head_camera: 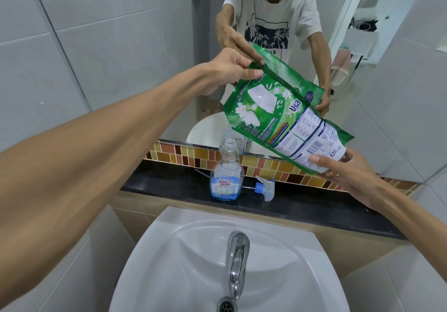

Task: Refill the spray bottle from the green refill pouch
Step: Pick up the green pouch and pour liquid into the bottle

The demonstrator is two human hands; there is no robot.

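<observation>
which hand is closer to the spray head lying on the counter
Right. The right hand holds the pouch's lower end just above and right of the spray head; the left hand pinches the pouch's top corner, high up and to the left.

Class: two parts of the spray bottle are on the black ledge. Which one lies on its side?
The translucent trigger spray head with the blue collar lies on its side; the clear, uncapped plastic bottle with the blue label stands upright left of it.

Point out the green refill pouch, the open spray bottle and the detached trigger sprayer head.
green refill pouch (263,116): head view, on its printed green front.
spray bottle (224,186): head view, on its front label.
trigger sprayer head (265,188): head view, on its clear body beside the blue collar.
</observation>
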